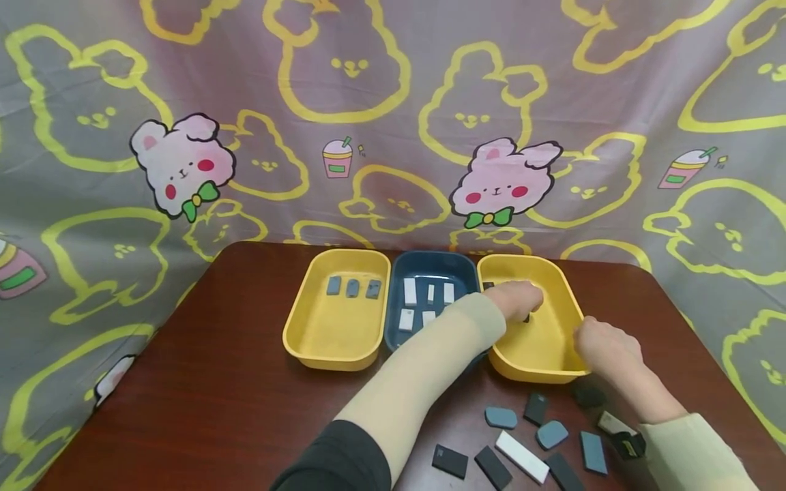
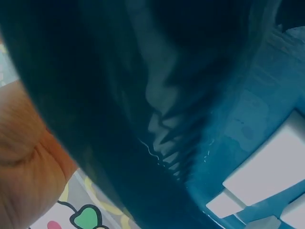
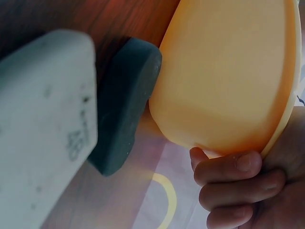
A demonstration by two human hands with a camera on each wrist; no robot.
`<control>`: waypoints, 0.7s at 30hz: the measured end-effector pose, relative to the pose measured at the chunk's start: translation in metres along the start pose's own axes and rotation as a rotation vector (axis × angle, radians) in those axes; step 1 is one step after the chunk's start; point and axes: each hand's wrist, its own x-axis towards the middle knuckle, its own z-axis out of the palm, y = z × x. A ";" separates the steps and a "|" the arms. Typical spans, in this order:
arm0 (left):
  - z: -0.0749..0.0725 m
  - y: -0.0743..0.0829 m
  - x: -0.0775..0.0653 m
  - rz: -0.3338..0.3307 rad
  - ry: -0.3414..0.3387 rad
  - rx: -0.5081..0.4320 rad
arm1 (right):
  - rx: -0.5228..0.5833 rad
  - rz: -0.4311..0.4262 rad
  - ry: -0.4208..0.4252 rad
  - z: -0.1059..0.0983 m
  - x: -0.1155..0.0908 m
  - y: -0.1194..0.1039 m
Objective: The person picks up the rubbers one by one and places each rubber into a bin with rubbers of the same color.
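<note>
My left hand (image 1: 518,300) reaches across the blue tray into the right yellow tray (image 1: 555,361), its fingers pointing down and pinching a black eraser (image 1: 526,318), mostly covered by the hand. Another black eraser (image 1: 488,285) lies by that tray's left wall. In the left wrist view, the blue tray's wall hides the fingers of the left hand (image 2: 31,162). My right hand (image 1: 609,344) grips the right yellow tray's near right rim; the right wrist view has its fingers (image 3: 233,186) curled under the edge, thumb hidden.
White erasers (image 1: 410,291) stand in rows in the blue tray (image 1: 432,258). Three grey-blue erasers (image 1: 353,288) sit in the left yellow tray (image 1: 334,354). Several loose black, white and grey-blue erasers (image 1: 500,417) lie on the brown table (image 1: 202,395) before the right tray. A patterned cloth (image 1: 393,170) hangs behind.
</note>
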 end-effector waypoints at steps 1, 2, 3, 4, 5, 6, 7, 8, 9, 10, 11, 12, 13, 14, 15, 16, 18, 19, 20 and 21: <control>0.001 0.000 -0.001 -0.023 0.006 -0.041 | -0.002 0.000 0.002 0.000 0.000 -0.001; 0.001 0.000 -0.001 -0.051 0.012 -0.094 | -0.004 -0.001 0.004 -0.001 0.000 -0.002; 0.002 0.001 -0.002 -0.082 0.016 -0.150 | -0.006 -0.002 0.006 -0.001 0.000 -0.003; 0.003 0.001 -0.003 -0.105 0.022 -0.194 | -0.008 -0.004 0.008 -0.001 0.000 -0.003; 0.003 0.001 -0.004 -0.120 0.029 -0.227 | -0.009 -0.005 0.009 -0.001 0.000 -0.004; 0.004 0.001 -0.004 -0.127 0.032 -0.244 | -0.008 -0.004 0.009 -0.002 0.000 -0.004; 0.004 0.001 -0.005 -0.119 0.034 -0.241 | -0.008 -0.003 0.010 -0.002 0.000 -0.005; 0.004 0.001 -0.006 -0.106 0.031 -0.231 | -0.008 -0.003 0.010 -0.002 0.000 -0.005; 0.004 0.000 -0.006 -0.090 0.023 -0.208 | -0.008 -0.002 0.012 -0.002 0.000 -0.005; 0.004 0.000 -0.006 -0.065 0.014 -0.171 | -0.009 -0.002 0.014 -0.001 -0.001 -0.005; 0.003 0.000 -0.006 -0.050 0.002 -0.145 | -0.010 -0.004 0.016 -0.001 -0.001 -0.006; 0.003 0.000 -0.005 -0.045 -0.015 -0.129 | -0.010 -0.003 0.019 -0.001 -0.001 -0.006; 0.003 -0.001 -0.005 -0.034 -0.030 -0.110 | -0.010 -0.002 0.021 -0.001 -0.001 -0.006; 0.002 -0.002 -0.004 -0.014 -0.045 -0.083 | -0.011 -0.002 0.023 -0.001 -0.001 -0.006; 0.002 -0.003 -0.002 -0.018 -0.061 -0.092 | -0.011 0.000 0.022 -0.001 -0.001 -0.006; 0.001 -0.004 0.000 -0.002 -0.068 -0.075 | -0.010 0.002 0.023 -0.001 -0.001 -0.005; 0.000 -0.007 0.002 0.031 -0.067 -0.047 | -0.006 0.010 0.021 -0.001 -0.001 -0.004; -0.001 -0.008 0.003 0.057 -0.061 -0.020 | -0.007 0.012 0.021 0.000 -0.001 -0.004; -0.003 -0.009 0.004 0.083 -0.056 0.007 | -0.009 0.014 0.020 0.000 -0.001 -0.003; -0.004 -0.010 0.004 0.102 -0.051 0.030 | -0.012 0.015 0.018 0.000 -0.001 -0.003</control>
